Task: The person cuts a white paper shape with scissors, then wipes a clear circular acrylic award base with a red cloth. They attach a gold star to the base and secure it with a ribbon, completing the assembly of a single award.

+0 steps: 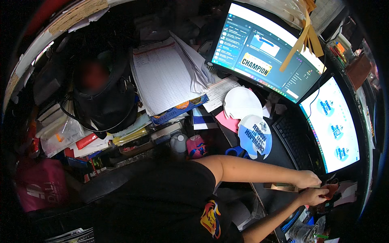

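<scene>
Both my arms reach across the dark desk [279,200] to the right side of the view. My left hand [306,179] is closed, its fingers curled close to the lower corner of the right monitor; whatever it holds is hidden. Just below it, my right hand [313,197] pinches a reddish-brown flat piece [331,191] between thumb and fingers. The two hands are very close together. Beside my left wrist lies a shallow tan box [283,187], partly covered by the forearm.
Two lit monitors [267,52] [334,125] stand at the back and right, with a black keyboard [298,141] before them. Round blue-and-white printed cutouts [255,135] lie beside it. A paper stack [162,77], a black bag [105,101] and clear plastic [304,233] crowd the surroundings.
</scene>
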A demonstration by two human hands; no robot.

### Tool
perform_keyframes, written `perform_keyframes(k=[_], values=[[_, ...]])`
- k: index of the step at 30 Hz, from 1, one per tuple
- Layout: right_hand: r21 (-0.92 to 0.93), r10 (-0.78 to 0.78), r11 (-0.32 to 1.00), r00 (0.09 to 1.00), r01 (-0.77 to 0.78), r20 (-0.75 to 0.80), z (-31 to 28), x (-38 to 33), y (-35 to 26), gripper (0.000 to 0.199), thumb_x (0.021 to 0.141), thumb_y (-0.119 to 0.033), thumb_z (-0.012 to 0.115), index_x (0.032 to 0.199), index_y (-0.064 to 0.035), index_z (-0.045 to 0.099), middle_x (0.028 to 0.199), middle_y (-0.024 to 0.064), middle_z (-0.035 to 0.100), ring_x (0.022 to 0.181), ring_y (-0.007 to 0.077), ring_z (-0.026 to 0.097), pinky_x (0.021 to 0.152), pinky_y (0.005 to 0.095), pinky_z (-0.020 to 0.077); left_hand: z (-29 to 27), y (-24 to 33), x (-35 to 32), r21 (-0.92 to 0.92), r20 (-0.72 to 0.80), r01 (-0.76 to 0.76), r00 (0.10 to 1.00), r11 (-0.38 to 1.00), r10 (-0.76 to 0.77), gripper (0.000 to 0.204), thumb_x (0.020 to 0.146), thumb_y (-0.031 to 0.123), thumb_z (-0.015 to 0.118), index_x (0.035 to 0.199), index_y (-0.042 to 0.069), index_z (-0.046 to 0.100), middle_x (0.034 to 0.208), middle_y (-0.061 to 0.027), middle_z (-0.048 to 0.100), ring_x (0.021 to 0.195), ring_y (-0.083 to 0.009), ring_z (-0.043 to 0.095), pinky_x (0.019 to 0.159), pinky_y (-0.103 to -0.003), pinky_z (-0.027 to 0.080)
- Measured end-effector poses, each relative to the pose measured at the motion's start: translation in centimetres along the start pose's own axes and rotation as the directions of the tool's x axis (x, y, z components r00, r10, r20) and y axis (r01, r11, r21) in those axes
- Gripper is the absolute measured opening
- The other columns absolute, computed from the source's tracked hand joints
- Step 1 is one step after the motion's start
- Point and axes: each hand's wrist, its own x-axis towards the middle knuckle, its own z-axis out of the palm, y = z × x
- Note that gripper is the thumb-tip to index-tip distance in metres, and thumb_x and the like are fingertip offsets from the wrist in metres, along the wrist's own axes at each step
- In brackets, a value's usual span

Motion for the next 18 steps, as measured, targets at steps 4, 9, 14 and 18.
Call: perform_keyframes(k=[4,9,14,18], values=[[-0.205,-0.173,0.962,0.983,0.181,0.057,-0.8,-2.6,0.3,0.042,0.100,-0.029,0.047,0.127,0.0030,0.051,0.125,0.0253,0.055,0.104,0.0386,0.061,0.087,0.0416,0.0496,0.2,0.4,-0.2,-0.066,0.002,0.190,0.982,0.979,-0.191,0.049,0.101,0.035,0.038,0.111,-0.007,0.062,0.111,-0.0264,0.063,0.108,-0.0365,0.060,0.092,-0.041,0.046],[0.223,-0.090,0.972,0.995,0.078,0.043,-1.6,-5.7,1.9,0.033,0.102,-0.021,0.043,0.121,0.0030,0.055,0.122,0.0201,0.059,0.109,0.0310,0.061,0.089,0.0406,0.0505,0.6,0.3,-0.5,-0.071,-0.006,0.210,0.978,0.975,-0.211,0.048,0.100,0.034,0.041,0.115,-0.008,0.060,0.116,-0.0246,0.061,0.108,-0.0367,0.059,0.093,-0.040,0.046],[-0.499,-0.155,0.819,0.947,0.281,0.280,-0.6,-3.7,3.5,0.033,0.101,-0.024,0.046,0.121,0.0013,0.055,0.117,0.0233,0.060,0.105,0.0346,0.062,0.083,0.0423,0.0520,1.1,0.3,-0.5,0.177,-0.120,0.058,0.992,0.983,-0.037,0.044,0.098,0.027,0.043,0.119,-0.009,0.058,0.113,-0.0241,0.061,0.108,-0.0379,0.058,0.092,-0.041,0.046],[0.315,0.132,0.935,0.984,-0.164,0.122,-3.5,-9.2,1.1,0.042,0.102,-0.030,0.046,0.127,0.0045,0.050,0.126,0.0233,0.056,0.101,0.0285,0.062,0.084,0.0344,0.0499,1.1,1.0,-0.5,-0.020,-0.128,0.168,0.977,0.986,-0.169,0.042,0.099,0.028,0.043,0.118,-0.005,0.059,0.112,-0.0233,0.063,0.108,-0.0350,0.059,0.093,-0.039,0.046]])
